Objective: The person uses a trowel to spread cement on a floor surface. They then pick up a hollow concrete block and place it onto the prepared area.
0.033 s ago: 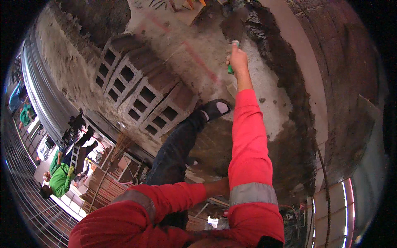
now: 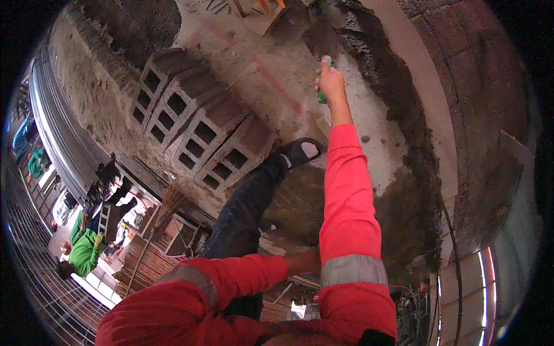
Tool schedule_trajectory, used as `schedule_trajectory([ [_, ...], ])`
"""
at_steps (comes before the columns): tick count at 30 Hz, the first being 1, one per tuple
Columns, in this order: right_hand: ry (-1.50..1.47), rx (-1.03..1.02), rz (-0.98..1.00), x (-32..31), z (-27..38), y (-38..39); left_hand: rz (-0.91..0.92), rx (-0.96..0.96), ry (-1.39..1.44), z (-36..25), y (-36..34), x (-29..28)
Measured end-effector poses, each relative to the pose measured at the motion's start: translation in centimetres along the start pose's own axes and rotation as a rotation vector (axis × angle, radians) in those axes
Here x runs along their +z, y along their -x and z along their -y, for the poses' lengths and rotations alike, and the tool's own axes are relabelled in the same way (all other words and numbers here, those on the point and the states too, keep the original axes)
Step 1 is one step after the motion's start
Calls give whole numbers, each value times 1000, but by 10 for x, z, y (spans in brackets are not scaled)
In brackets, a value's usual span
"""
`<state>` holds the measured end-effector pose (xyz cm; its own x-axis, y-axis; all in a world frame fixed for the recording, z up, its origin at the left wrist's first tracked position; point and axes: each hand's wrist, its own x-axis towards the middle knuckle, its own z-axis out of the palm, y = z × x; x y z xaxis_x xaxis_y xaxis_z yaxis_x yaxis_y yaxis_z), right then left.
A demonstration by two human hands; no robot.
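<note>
My right hand (image 2: 331, 83) reaches forward, fingers wrapped round the green handle of a trowel (image 2: 321, 98). Its thumb lies along the pale front end of the handle. Just past the hand, the dark blade blends with wet mortar (image 2: 360, 34), so its outline is hard to make out. A strip of dark mortar curves along the right of a pale concrete patch (image 2: 369, 115). My left forearm (image 2: 303, 262) bends across my body, and the hand itself is hidden behind my right sleeve.
Several hollow concrete blocks (image 2: 196, 138) lie left of my foot (image 2: 303, 153). A low wall (image 2: 490, 104) runs along the right. At far left, a co-worker in green (image 2: 86, 254) holds a block (image 2: 104, 218), near metal bars (image 2: 34, 277). A dark cable (image 2: 453, 248) hangs at lower right.
</note>
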<state>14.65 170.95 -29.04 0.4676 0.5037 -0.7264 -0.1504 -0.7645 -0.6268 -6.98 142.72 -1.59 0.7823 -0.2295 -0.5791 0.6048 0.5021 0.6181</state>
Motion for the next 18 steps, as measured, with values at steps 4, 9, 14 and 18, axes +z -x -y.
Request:
schedule_trajectory([
  [4, 288, 53, 84, -27, 20, 20, 462, -268, -490, -50, -10, -32],
  [9, 306, 6, -11, -47, 12, 14, 141, -54, -586, -60, 2, -17],
  [14, 388, -167, -232, -78, 11, 23, 277, -89, -599, -38, -1, -23],
  [18, 502, -61, -390, -131, -4, -25, 448, -66, -865, 6, 5, -8],
])
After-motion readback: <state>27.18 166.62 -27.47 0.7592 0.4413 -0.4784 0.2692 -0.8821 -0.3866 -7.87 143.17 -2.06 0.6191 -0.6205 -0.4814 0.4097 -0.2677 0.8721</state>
